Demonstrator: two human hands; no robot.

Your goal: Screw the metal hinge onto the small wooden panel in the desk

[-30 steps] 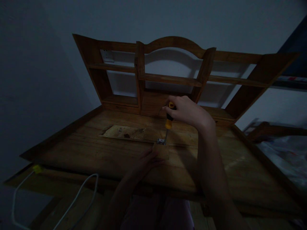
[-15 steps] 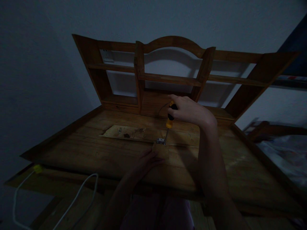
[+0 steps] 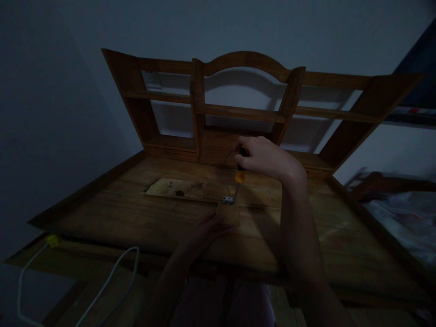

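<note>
My right hand (image 3: 264, 157) is closed round the yellow and black handle of a screwdriver (image 3: 240, 175). The tool stands nearly upright with its tip on a small metal fitting (image 3: 228, 200). That fitting sits on the far edge of a small wooden block (image 3: 230, 214) lying on the wooden desk (image 3: 136, 213). My left hand (image 3: 209, 227) rests on the desk with its fingers pressed against the block's left side. The room is dim.
A wooden shelf unit (image 3: 245, 109) with an arched top rises at the back of the desk. A paler rectangular patch (image 3: 184, 189) marks the desktop left of the block. A white cable (image 3: 112, 277) loops below the front edge at the left. Bedding (image 3: 405, 222) lies at the right.
My right hand has turned slightly on the screwdriver handle, so less yellow shows at the top. The block and my left hand stay where they were.
</note>
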